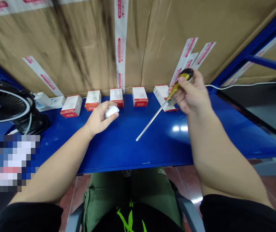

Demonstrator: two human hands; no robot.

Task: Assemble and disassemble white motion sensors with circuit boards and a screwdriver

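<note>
My left hand is closed around a small white rounded object, which shows between the fingers and thumb. My right hand grips a long screwdriver by its yellow and black handle. Its thin metal shaft slants down to the left, and I cannot tell whether the tip touches the blue table. Several small white boxes with red ends stand in a row along the table's back. The nearest box lies just under the screwdriver shaft, and another is just beyond my left hand.
A black desk fan stands at the table's left, with white packets beside it. Cardboard cartons with printed tape form the back. Blue shelf bars and a white cable run at right. A pixelated patch covers the lower left.
</note>
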